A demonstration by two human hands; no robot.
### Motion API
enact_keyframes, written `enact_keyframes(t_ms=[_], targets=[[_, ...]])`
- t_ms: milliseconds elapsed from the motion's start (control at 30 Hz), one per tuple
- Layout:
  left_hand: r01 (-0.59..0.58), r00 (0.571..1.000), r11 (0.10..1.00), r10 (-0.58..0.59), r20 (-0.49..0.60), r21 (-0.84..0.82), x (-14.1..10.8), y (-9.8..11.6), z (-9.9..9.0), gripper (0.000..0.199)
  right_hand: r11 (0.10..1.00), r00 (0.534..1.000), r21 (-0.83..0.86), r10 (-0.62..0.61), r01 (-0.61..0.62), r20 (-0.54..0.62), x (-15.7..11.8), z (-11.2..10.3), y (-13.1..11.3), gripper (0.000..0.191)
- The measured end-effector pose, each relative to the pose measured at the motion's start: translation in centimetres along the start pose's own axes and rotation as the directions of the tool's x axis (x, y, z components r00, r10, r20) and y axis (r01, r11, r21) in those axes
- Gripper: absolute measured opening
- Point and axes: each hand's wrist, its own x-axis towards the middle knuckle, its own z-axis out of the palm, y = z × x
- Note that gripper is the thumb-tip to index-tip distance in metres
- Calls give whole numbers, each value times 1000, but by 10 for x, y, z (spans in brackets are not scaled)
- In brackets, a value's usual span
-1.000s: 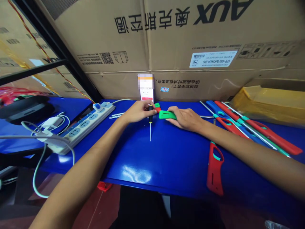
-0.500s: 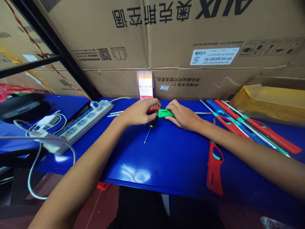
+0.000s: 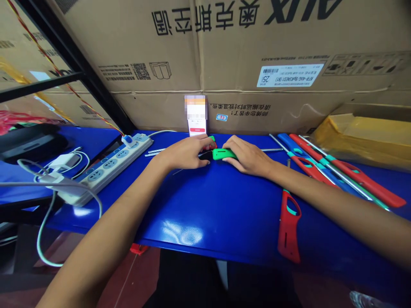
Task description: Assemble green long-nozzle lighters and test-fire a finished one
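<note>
Left hand (image 3: 184, 153) sits top middle of the blue workbench (image 3: 231, 214), fingers curled down over one red plastic piece with green trim (image 3: 209, 146). That piece is mostly hidden; can't tell how firm the hold is. One screwdriver (image 3: 205, 156) lies under those fingers, only its dark handle showing, and a thin steel shaft (image 3: 178, 171) pokes out below the palm toward lower left.

Right hand (image 3: 248, 156) is just right of it, fingers closed over one green plastic lighter part (image 3: 223, 154). The part sits between the hands, its left end close to the left fingertips.

Around them:
- 2 thin metal rods (image 3: 156, 152) behind the left hand, side by side
- 1 metal rod (image 3: 272, 149) behind the right hand
- 1 red lighter handle with teal trim (image 3: 287, 231), lower right of the bench, near the right forearm
- at least 3 long utility lighters (image 3: 353, 177), red and blue, overlapping at right; exact count unclear
- 1 power strip (image 3: 105, 170) at left, with 1 blue plug (image 3: 128, 141) in it
- 1 white charger (image 3: 61, 161) beside the strip
- 1 phone (image 3: 196, 122) upright at the bench's back edge, screen blurred
- 1 AUX cardboard carton (image 3: 205, 64) behind the bench, printed upside down
- 1 yellow bag (image 3: 362, 143) at upper right
</note>
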Motion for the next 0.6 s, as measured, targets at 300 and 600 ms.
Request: enact_keyframes(t_ms=[300, 600], targets=[[-48, 991, 997, 39, -125, -67, 11, -5, 24, 33, 987, 998, 147, 65, -64, -1, -3, 2, 8, 22], [72, 979, 951, -125, -161, -300, 12, 3, 37, 27, 978, 996, 192, 80, -87, 41, -2, 2, 10, 20]])
